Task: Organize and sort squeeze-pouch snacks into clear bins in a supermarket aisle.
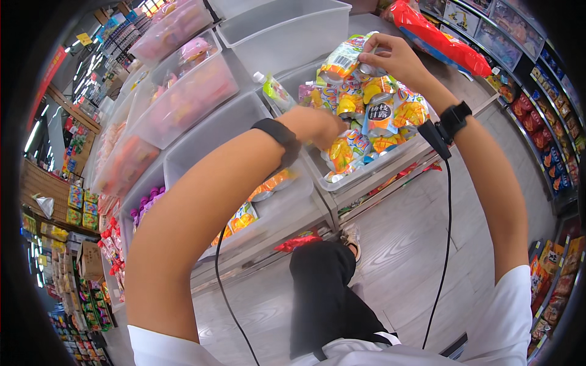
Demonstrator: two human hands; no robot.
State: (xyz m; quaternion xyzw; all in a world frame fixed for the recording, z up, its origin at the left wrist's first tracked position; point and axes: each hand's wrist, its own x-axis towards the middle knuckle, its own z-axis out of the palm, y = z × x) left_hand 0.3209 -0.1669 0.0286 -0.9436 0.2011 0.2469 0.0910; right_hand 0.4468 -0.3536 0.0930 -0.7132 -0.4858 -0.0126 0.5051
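A spouted drink pouch (341, 59), foil with a barcode and orange print, is pinched at its edge by my right hand (389, 57). It hangs over a clear plastic bin (339, 186) heaped with fruit-printed pouches (350, 148). Motion blurs my left hand (318, 126), which is low over the left side of that heap. Its fingertips point right among the pouches, and whether they grip anything is hidden. Just beyond this hand, a green pouch with a white cap (278, 94) leans at the bin's left side.
On the left, a second bin (293, 201) holds a few similar pouches. Bins of pink packages (183, 96) and a translucent bin (288, 34) stand farther back. A red package (439, 39) lies at the far right. Black cables (446, 256) hang near both arms.
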